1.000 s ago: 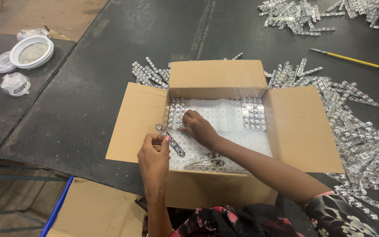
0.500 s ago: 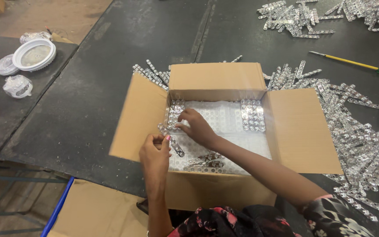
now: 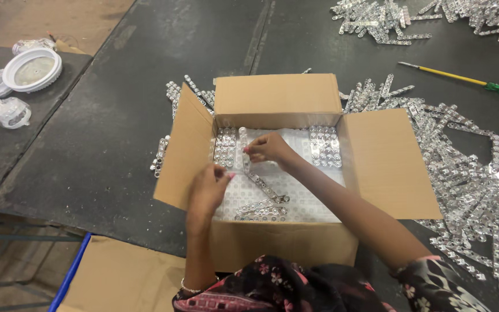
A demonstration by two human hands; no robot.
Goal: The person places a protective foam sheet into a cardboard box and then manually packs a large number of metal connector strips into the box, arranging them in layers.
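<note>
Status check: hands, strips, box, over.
Left hand and right hand both inside cardboard box, pinching one clear strip. Strip rows line the far wall. Nothing obstructing.

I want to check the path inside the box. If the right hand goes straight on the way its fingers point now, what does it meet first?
The right hand points left across the cardboard box. First in that line is the upright row of clear strips against the box's left wall, probably just beyond the fingertips; depth is hard to judge.

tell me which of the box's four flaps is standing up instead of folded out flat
The far flap of the cardboard box, the one opposite the person. It stands nearly upright, while the left flap and right flap splay outward.
</note>
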